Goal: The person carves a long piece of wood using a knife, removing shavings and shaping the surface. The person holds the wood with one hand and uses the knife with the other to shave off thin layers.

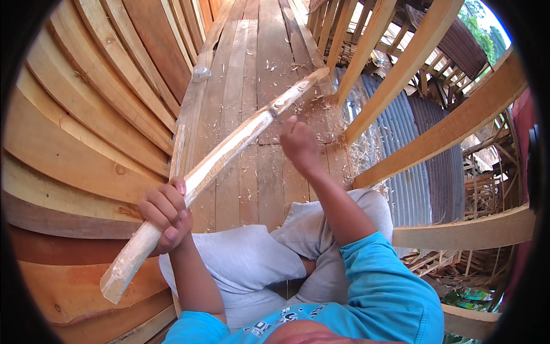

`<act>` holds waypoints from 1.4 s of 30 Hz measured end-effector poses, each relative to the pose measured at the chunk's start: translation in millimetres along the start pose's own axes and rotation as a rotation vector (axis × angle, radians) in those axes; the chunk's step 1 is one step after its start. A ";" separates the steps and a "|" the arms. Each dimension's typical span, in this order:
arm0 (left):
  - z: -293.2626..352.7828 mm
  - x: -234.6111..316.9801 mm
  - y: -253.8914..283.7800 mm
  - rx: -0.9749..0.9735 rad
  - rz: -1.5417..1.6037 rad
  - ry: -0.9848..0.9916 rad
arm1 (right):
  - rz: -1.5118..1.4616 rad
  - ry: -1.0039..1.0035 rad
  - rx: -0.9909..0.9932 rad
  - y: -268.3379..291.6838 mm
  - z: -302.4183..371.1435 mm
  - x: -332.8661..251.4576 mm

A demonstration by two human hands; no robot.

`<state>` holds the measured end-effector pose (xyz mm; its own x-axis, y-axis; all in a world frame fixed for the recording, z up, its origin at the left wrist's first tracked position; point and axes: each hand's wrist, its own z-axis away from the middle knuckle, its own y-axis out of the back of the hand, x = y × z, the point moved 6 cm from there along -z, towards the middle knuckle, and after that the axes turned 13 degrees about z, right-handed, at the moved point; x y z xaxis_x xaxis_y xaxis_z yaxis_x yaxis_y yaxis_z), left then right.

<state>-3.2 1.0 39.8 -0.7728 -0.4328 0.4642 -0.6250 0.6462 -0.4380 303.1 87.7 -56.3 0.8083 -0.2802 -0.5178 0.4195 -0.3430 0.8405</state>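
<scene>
A long pale piece of wood (229, 150), bark-free and roughly shaved, slants from the lower left up to the right. My left hand (166, 215) is wrapped round it near its lower, thicker end. My right hand (300, 146) is closed in a fist to the right of the stick's upper half. From that fist a small knife blade (274, 112) reaches to the stick and touches its surface; the handle is hidden in my fingers. At its far end the stick comes up to the foot of the railing on the right.
Curled shavings lie scattered over the plank floor (235, 109). A wall of overlapping boards (97, 132) rises on the left, with a small clear container (201, 74) at its foot. Wooden railing posts (401, 71) line the right, above corrugated metal sheets (412, 166).
</scene>
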 end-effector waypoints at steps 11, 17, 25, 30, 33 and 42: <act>3.4 -7.6 18.9 0.075 0.049 -0.019 | 0.060 0.143 -0.004 -6.8 17.9 -26.9; 0.9 -25.0 -5.0 0.040 -0.010 -0.006 | 0.175 -0.022 0.252 6.3 -25.3 13.6; 2.7 -12.6 3.0 0.032 -0.003 -0.022 | 0.188 0.185 0.301 14.3 -14.3 0.3; 4.2 -13.7 7.5 0.017 -0.010 -0.020 | 0.071 0.119 0.153 3.1 8.2 -19.7; 3.5 -8.3 10.1 0.010 -0.019 -0.018 | 0.166 0.262 0.325 1.6 17.0 -30.3; 3.8 -6.3 9.0 0.130 0.018 -0.055 | 0.216 0.255 0.332 -10.8 10.1 -12.8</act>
<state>-4.4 7.1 30.0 -0.7865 -0.4579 0.4144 -0.6175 0.5690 -0.5432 284.1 85.9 -60.4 0.9557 -0.1621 -0.2455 0.1086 -0.5811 0.8065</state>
